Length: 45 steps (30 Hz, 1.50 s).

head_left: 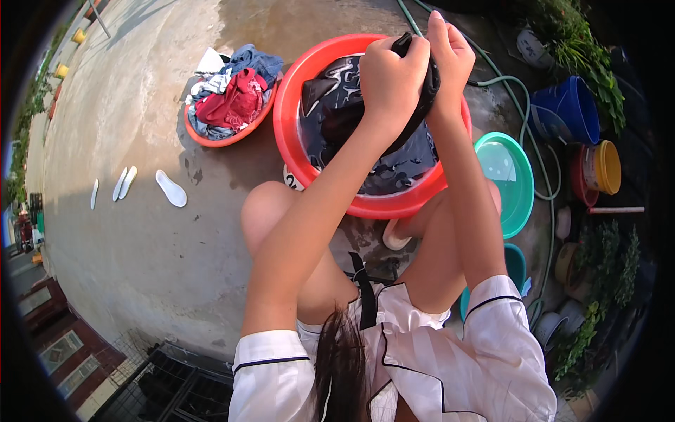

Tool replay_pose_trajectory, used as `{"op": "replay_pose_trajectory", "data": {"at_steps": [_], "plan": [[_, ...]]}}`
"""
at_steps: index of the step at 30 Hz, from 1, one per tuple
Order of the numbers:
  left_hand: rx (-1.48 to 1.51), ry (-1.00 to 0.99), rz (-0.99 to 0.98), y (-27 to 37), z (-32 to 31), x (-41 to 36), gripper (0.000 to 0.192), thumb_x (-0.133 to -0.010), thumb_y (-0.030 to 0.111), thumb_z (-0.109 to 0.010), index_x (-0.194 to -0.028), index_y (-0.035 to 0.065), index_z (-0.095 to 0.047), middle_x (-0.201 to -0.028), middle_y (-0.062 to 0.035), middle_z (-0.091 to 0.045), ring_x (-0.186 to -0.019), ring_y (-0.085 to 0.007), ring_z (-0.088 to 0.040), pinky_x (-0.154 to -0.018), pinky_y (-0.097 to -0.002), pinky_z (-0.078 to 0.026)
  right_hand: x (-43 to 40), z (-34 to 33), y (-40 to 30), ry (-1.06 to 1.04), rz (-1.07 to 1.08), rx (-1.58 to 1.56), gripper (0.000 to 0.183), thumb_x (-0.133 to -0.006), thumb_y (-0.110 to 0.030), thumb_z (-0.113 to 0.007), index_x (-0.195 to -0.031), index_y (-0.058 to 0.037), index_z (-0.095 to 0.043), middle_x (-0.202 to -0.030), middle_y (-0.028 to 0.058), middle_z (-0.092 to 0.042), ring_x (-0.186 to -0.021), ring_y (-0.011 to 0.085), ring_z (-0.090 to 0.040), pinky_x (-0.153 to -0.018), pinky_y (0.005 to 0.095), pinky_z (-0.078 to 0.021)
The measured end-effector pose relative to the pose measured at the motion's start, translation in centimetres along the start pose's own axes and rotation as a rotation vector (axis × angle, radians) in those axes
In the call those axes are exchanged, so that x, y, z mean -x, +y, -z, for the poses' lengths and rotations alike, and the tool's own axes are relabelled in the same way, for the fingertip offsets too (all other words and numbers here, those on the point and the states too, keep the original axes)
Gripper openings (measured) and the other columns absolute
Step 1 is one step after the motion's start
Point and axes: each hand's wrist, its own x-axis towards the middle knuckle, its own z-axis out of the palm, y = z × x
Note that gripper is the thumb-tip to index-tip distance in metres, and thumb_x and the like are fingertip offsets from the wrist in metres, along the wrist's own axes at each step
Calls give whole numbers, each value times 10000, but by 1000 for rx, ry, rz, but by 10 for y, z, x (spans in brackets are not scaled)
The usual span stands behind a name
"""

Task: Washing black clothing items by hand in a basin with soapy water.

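Note:
My left hand [393, 79] is closed around a wet black garment [428, 103], and one end of it pokes out above the fist. Right beside it, my right hand [449, 58] grips the same cloth with the thumb pointing up. Both hands are raised over the far side of a large red plastic basin [287, 126]. The garment hangs from the hands into the basin, where dark water [398, 174] with some suds surrounds more black fabric [337, 124]. My forearms hide part of the basin's near right side.
Left of the basin stands an orange-red tub [227, 141] heaped with clothes [232, 100]. White insoles [171, 189] lie on the concrete [158, 253]. A green basin [503, 184] of water, a hose [527, 126], a blue bucket [567, 111], a yellow bucket [606, 168] and plants [606, 264] line the right.

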Motion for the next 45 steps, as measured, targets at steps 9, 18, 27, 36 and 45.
{"op": "replay_pose_trajectory", "data": {"at_steps": [9,18,27,36,45], "plan": [[-16,6,8,4,2,0,300,-725,210,-528,-592,-58,-525,-482,-126,-508,-464,-218,-489,-545,-345,-403,6,-7,-9,6,-69,-21,354,-862,-209,-536,-562,-58,-426,-531,-82,-338,-508,16,-277,-447,219,-229],[-3,67,82,2,19,-16,365,-723,235,-532,-541,-77,-486,-440,-114,-480,-425,-182,-464,-492,-340,-390,26,-17,-14,-107,15,-27,373,-860,-207,-544,-550,-48,-410,-530,-73,-338,-510,21,-275,-443,220,-221],[28,131,146,-3,26,-28,377,-705,240,-541,-562,-106,-498,-432,-131,-466,-416,-186,-443,-477,-359,-381,42,-24,-16,-158,66,68,354,-862,-216,-546,-582,-17,-462,-543,-63,-381,-530,27,-312,-459,210,-246],[34,80,113,-2,20,-20,350,-719,228,-533,-567,-86,-522,-453,-102,-498,-431,-175,-479,-487,-341,-387,33,-18,-13,-111,-7,-34,371,-862,-218,-545,-563,-34,-427,-530,-68,-347,-528,21,-287,-456,217,-232],[67,38,86,-7,2,-12,338,-720,218,-538,-552,-71,-486,-444,-102,-484,-431,-174,-457,-489,-345,-371,12,-8,-7,-5,-60,-29,368,-858,-209,-541,-553,-46,-414,-524,-69,-352,-504,26,-283,-445,219,-232]]}}
